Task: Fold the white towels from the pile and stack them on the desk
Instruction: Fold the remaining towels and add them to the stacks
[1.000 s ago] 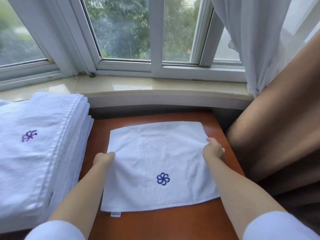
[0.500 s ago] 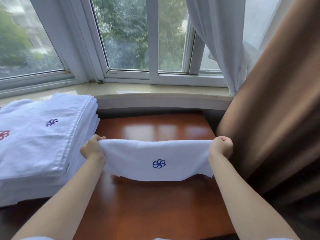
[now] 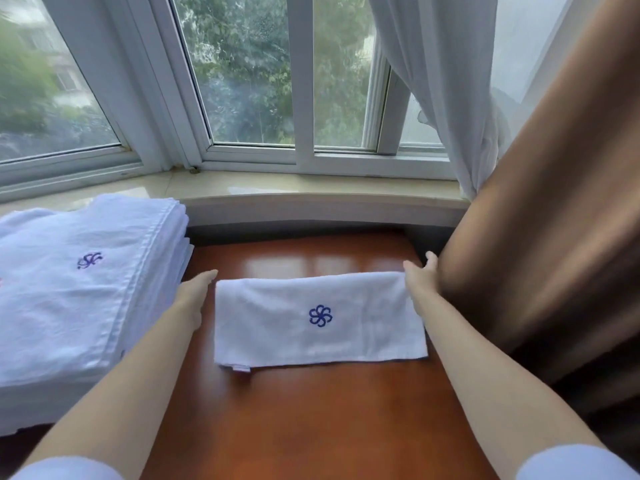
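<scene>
Soft cloth on polished wood beneath a stone sill.

The folded towel (image 3: 318, 320) is white terry cloth, matt and nubbly, with a blue embroidered flower emblem (image 3: 320, 315) stitched on top. The desk (image 3: 311, 420) is reddish-brown wood with a glossy varnish that mirrors the window light. The towel pile (image 3: 86, 289) looks like smoother, flatter white cloth with stitched hems. The windowsill (image 3: 277, 190) is pale polished stone, the sheer curtain (image 3: 446, 81) thin white fabric, and the brown curtain (image 3: 554, 237) a heavier cloth with a faint sheen.

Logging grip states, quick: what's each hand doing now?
Left hand: open, fingers straight, beside the folded towel.
Right hand: open, at the towel's far corner.
</scene>
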Tool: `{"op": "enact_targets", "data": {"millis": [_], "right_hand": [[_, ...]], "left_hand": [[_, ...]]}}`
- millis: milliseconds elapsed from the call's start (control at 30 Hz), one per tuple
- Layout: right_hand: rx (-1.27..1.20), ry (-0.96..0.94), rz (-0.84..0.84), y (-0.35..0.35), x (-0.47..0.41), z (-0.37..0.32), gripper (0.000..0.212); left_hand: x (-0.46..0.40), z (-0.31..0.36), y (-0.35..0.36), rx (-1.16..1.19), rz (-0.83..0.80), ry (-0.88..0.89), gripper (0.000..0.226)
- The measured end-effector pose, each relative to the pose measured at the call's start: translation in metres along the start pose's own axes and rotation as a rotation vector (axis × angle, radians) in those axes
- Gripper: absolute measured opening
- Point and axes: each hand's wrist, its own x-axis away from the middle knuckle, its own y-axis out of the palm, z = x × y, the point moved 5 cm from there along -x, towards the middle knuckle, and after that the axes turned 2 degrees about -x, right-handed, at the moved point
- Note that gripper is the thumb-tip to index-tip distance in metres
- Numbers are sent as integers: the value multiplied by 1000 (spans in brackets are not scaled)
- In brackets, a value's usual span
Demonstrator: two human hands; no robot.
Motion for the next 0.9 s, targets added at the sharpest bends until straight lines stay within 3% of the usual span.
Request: {"op": "enact_targets", "data": {"millis": [67, 133, 267, 433, 533, 633, 700, 767, 900], "right_hand": [[133, 13, -18, 11, -1, 25, 55], [255, 108, -55, 20, -3, 56, 49], [446, 293, -63, 26, -6, 98, 49], [563, 456, 24, 23, -10, 107, 54], [495, 566, 86, 24, -8, 111, 61], [447, 484, 175, 29, -10, 108, 50], [295, 526, 188, 34, -9, 104, 45], [171, 517, 146, 40, -12, 93, 43], [-104, 280, -10, 53, -25, 40, 42]], "left_hand": [[-14, -19, 5, -157, 75, 53, 39], [-26, -45, 13, -255, 71, -6, 34], [-40, -74, 23, -556, 42, -57, 41], [-55, -85, 15, -789, 124, -133, 44], [-59, -87, 17, -800, 154, -155, 35], [-57, -80, 23, -848, 183, -78, 23], [-56, -75, 28, -858, 172, -52, 22], [-59, -69, 31, -819, 142, -48, 27], [-65, -45, 29, -755, 130, -2, 30]]}}
